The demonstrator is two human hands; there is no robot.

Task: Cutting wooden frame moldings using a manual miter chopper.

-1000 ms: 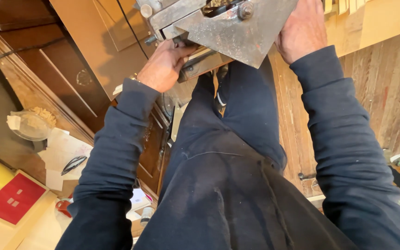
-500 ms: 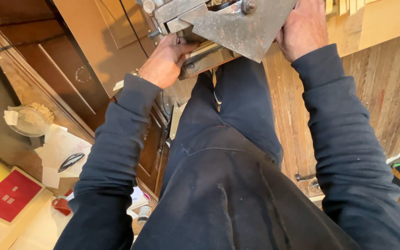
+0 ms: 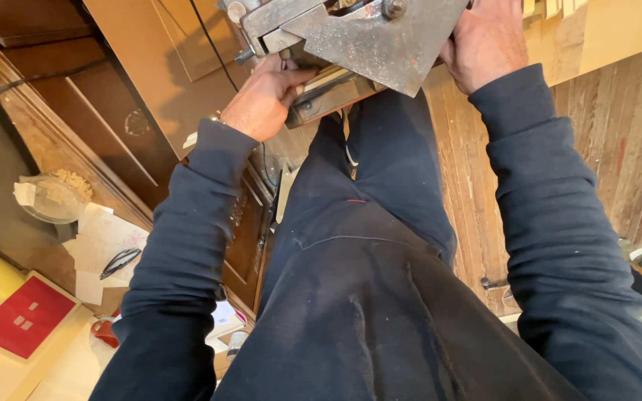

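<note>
Now | hands (image 3: 265, 96) (image 3: 484, 44) grip metal tool (image 3: 365, 37) | red square package (image 3: 20, 323) lower-left, possibly a box

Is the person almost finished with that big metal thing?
Hard to say. Both hands are on the grey metal tool: the left hand grips the wooden piece beneath it, the right hand steadies its other side. So work is under way. No finished cut shows, so how much is left cannot be told.

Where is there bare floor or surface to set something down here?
Bare plank floor lies right of the right sleeve. Lower left is crowded: papers, clear bowl, red square. Both hands, left hand and right hand, grip the metal tool.
</note>
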